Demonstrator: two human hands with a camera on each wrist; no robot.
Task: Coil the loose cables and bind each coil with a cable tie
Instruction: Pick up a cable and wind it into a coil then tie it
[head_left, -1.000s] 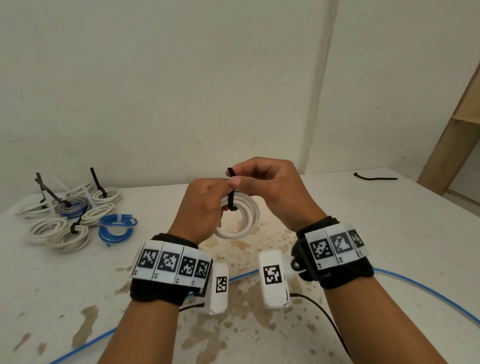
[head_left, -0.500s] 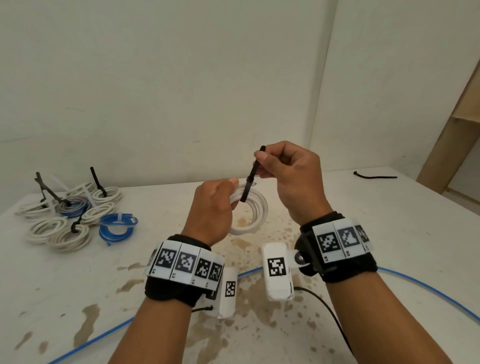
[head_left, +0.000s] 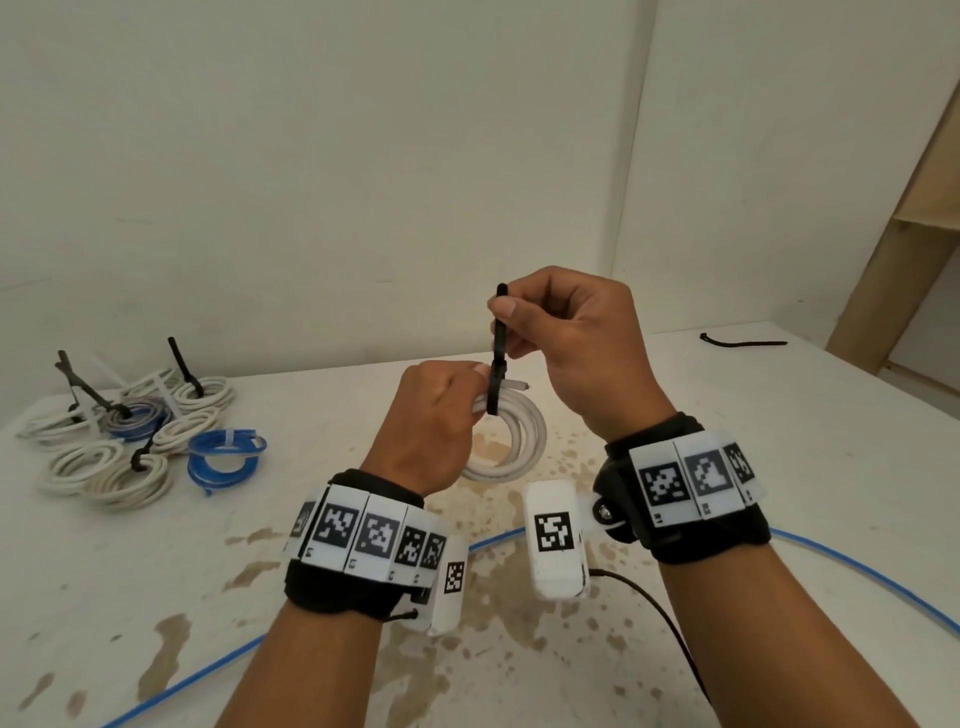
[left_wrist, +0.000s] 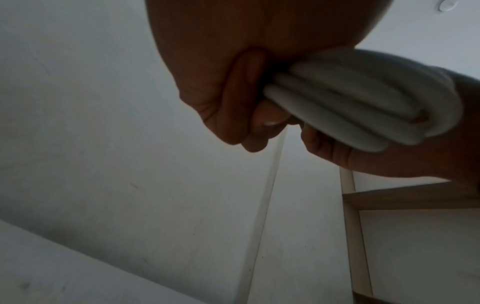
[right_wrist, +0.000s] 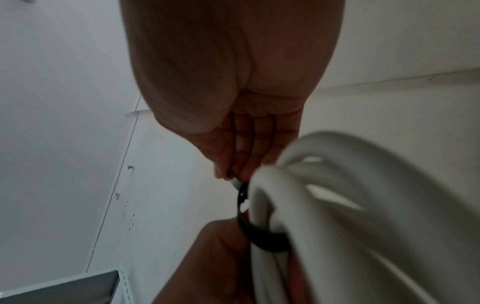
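stained white table (head_left: 779, 467) with tied cable coils (head_left: 140, 436) far left, blue cable (head_left: 857, 577), loose black tie (head_left: 743, 343)

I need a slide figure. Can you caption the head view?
Left hand grips a white coil while right hand pulls the black tie upward to cinch it.

Compared with a second ago, right hand (head_left: 566, 343) now higher, apart from the left hand (head_left: 431, 421) instead of pressed against it. More of the black cable tie (head_left: 498, 348) now drawn out, its tail standing nearly upright between pinching fingertips, less slanted than half a second ago. Loop around the white coil (head_left: 511, 441) seemingly snugger, though blurred in the right wrist view. Left hand and coil slightly higher above the table (head_left: 779, 441) than at first.
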